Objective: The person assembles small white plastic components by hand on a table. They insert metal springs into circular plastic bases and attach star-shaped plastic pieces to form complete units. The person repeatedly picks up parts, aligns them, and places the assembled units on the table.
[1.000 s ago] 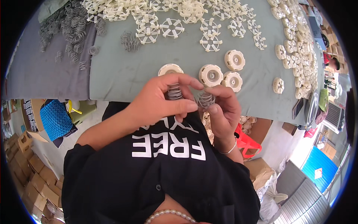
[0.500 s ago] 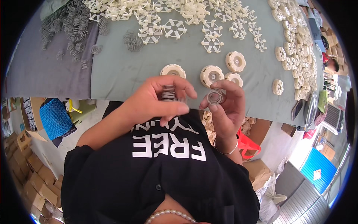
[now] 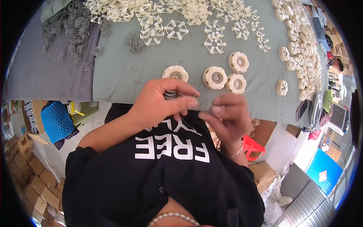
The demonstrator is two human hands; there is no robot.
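The left hand (image 3: 155, 104) curls half-closed around grey coil springs (image 3: 170, 94); the right hand (image 3: 232, 115), nearly closed, pinches a blurred spring (image 3: 205, 105) between them, by the worktop (image 3: 124, 81).

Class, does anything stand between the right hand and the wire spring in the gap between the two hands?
Nothing visible does: the wire spring is close at the right hand, though blur hides the exact contact. The left hand, holding more springs, is on the other side.
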